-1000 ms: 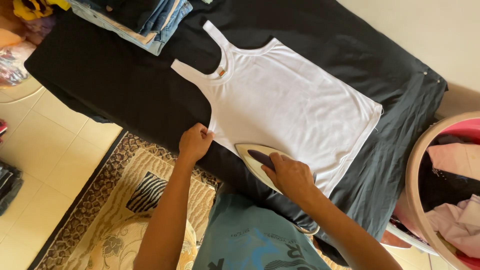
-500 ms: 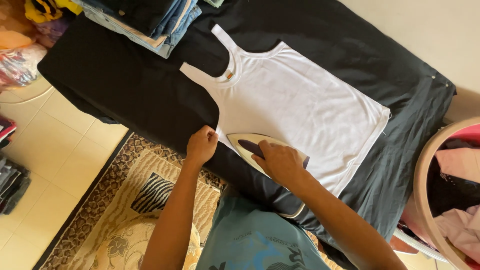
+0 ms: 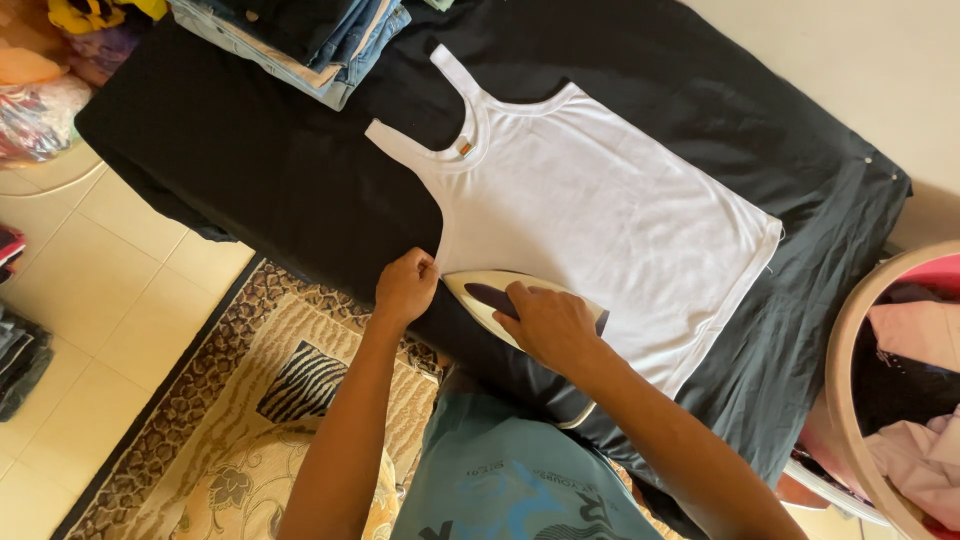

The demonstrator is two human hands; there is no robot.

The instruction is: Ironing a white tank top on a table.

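Tiled floor (image 3: pixel 90 300) in pale cream fills the left edge, with a bundle of coloured cloth (image 3: pixel 40 80) heaped at the top corner and a patterned rug (image 3: pixel 250 400) in animal prints lying beside the tiles. Above the rug a black cloth (image 3: pixel 250 170) covers the desk, and a stack of folded jeans (image 3: pixel 310 35) sits on its far edge. Next comes the left hand (image 3: pixel 405 288), its fingers closed in a pinch on the near edge of the white vest (image 3: pixel 600 210), just under the armhole. That vest lies flat on the black cloth in the middle of the desk — straps toward the folded jeans, hem toward the right. Just beside the left hand, the right hand (image 3: pixel 550 325) is wrapped around the dark handle of a cream iron (image 3: pixel 490 295), fingers clamped on it; the iron rests on the vest's near side, its pointed nose aimed at the left hand and almost touching it. Below both arms shows the person's teal shirt (image 3: pixel 500 480). At the far right a round laundry basket (image 3: pixel 850 400) with a tan rim holds pink and dark clothes.
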